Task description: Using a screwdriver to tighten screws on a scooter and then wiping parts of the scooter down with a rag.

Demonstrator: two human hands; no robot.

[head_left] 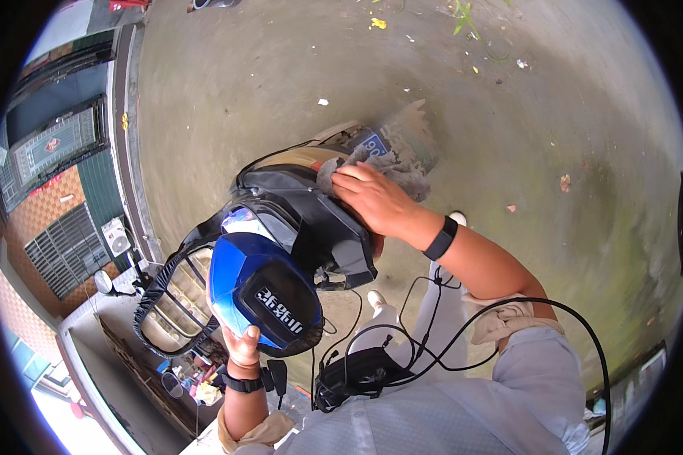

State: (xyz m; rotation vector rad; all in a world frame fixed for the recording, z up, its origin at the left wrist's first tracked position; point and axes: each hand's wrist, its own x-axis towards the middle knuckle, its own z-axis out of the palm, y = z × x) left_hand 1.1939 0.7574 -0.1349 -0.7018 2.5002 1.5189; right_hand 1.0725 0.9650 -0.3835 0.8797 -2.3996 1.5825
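A black scooter [303, 205] stands before me, its seat [193, 292] tipped up so that the ribbed cream underside shows. My left hand [241, 347] holds the lower edge of the blue and black padded backrest [239, 269], thumb on top, other fingers hidden behind it. Over the scooter's rear end, my right hand [366, 193] presses a grey cloth [402, 176] against the bodywork, fingers bent over it. Just past the cloth sits a small blue number plate [373, 144] on a dirty, pale mudguard [411, 133].
A black pouch [364, 375] with several cables hangs at my front, one looping past my right arm. At left are the scooter's mirror [104, 282], a low wall [91, 379] and a tiled building [61, 201]. Leaves and scraps dot the concrete ground [228, 83].
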